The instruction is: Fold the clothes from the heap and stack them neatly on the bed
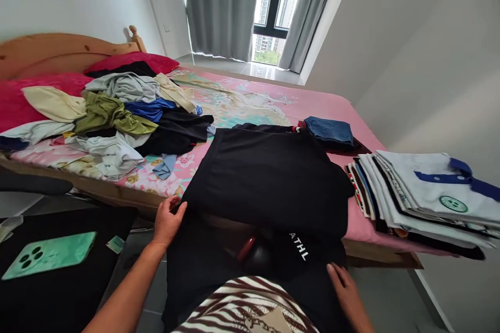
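Note:
A black garment (269, 171) lies spread over the bed's near edge, its front part coming down towards my lap. At its near left corner is my left hand (169, 221), thumb at the cloth's edge and fingers apart. My right hand (346, 289) is lower on the right, its loosely parted fingers beside black cloth (316, 276) over my lap. White letters reading "ATHL" (299, 247) show on that lower black cloth; whether it belongs to the same garment I cannot tell.
Left on the bed (320, 96) is a heap of loose clothes (117, 119). A stack of folded shirts (425, 192) stands at the right edge, with folded jeans (330, 130) behind. A green phone (52, 255) lies on a black surface (74, 302) at lower left.

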`<state>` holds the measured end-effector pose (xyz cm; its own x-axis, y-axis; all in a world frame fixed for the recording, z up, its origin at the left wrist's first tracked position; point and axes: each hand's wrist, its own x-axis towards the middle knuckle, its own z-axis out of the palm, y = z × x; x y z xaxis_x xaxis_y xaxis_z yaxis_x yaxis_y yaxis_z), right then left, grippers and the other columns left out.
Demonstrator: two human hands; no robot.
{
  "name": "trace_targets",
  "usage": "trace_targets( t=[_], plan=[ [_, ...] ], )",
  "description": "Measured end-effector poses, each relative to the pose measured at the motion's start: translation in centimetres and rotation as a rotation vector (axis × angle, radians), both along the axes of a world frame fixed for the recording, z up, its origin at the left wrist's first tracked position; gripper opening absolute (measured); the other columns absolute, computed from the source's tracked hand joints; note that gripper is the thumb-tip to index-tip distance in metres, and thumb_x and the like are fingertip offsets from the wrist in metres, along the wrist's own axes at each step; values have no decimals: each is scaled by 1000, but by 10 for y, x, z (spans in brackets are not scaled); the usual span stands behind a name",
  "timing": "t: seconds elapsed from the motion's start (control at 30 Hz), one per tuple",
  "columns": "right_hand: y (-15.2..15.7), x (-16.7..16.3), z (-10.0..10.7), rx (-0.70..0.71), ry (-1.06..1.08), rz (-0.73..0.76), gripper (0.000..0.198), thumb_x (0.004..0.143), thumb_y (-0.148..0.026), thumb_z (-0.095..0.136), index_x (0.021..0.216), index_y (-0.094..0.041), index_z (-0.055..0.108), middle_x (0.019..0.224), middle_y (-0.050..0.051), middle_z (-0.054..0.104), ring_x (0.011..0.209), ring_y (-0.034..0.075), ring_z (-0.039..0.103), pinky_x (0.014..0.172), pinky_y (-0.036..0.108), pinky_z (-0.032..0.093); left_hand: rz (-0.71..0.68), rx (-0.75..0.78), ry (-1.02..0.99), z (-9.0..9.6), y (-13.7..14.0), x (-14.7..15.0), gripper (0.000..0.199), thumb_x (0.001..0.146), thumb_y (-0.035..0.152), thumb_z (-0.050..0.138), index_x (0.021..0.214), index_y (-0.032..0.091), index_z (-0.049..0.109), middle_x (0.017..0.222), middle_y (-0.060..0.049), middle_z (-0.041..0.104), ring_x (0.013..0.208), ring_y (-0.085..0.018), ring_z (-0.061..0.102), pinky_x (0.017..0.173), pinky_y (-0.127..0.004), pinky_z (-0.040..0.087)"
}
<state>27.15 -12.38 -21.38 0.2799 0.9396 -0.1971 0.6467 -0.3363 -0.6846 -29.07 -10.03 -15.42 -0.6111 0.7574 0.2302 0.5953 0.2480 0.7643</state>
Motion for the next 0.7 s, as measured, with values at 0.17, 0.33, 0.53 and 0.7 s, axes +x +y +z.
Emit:
trace_targets(
  t=[0.17,0.33,0.53,0.7],
  plan=[
    [-14,-51,33,-207,-268,92,70,71,-73,40,116,-24,63,143,12,37,136,36,22,103,66,17,82,-181,-702,-15,5,6,64,64,60,64,107,14,53,96,-9,64,84,-22,64,71,-34,51],
    [1,-86,52,-261,-539,304,69,77,-71,39,120,-21,60,145,14,34,139,32,15,104,66,3,-245,-461,-719,-30,-2,57,62,55,61,67,94,13,62,93,-11,68,84,-25,65,73,-35,50],
    [15,-98,47,-199,-582,341,35,88,-45,41,101,-27,69,124,9,58,131,29,32,103,66,4,-798,-600,-554,-36,-4,155,56,65,56,62,100,13,68,102,-10,69,98,-27,62,89,-34,45],
    [26,-107,41,-238,-560,363,67,85,-67,29,105,-16,68,123,18,57,129,34,33,104,65,1,-879,-669,-300,-34,28,210,56,75,49,56,119,14,61,118,-11,63,115,-29,53,99,-36,38]
  ],
)
